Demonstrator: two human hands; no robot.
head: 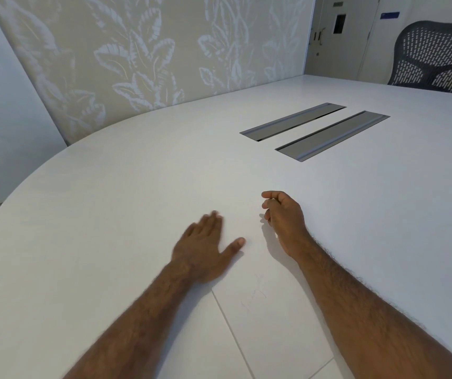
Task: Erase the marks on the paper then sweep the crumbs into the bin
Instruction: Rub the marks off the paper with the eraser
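White meeting room, soft even light.
A broad rounded white counter (115, 187) fills the view, two grey hatch covers (315, 131) set flush in it; behind, a leaf-patterned wall panel (137, 58), and far right a dark mesh office chair (435, 54) before pale doors (339, 34).

No legible text; faint pencil marks on paper (257, 294) unreadable.
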